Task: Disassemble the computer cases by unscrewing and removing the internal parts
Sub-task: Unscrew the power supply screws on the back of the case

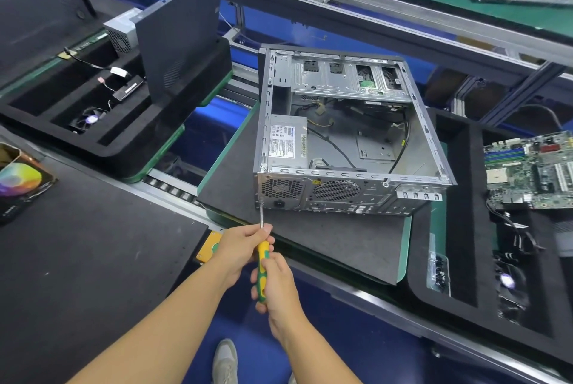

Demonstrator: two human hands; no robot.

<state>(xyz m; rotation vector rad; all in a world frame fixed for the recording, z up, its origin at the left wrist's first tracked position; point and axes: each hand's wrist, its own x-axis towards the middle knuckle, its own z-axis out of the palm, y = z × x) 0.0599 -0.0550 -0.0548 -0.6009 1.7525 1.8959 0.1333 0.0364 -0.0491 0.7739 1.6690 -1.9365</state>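
An open grey computer case (434, 148) lies on its side on a dark mat (325, 238), rear panel facing me. A silver power supply (286, 143) with a white label sits in its near left corner, with loose cables beside it. A screwdriver (262, 252) with a yellow and green handle points up at the lower left corner of the rear panel, its tip at the panel. My left hand (240, 247) pinches the shaft and the top of the handle. My right hand (276, 284) grips the lower part of the handle.
A green motherboard (533, 169) and a fan (508, 281) lie in the black foam tray (459, 290) on the right. Another foam tray (124, 148) at the left holds a fan, a drive, a power supply and an upright side panel (179, 33). A black bench (77, 259) is near left.
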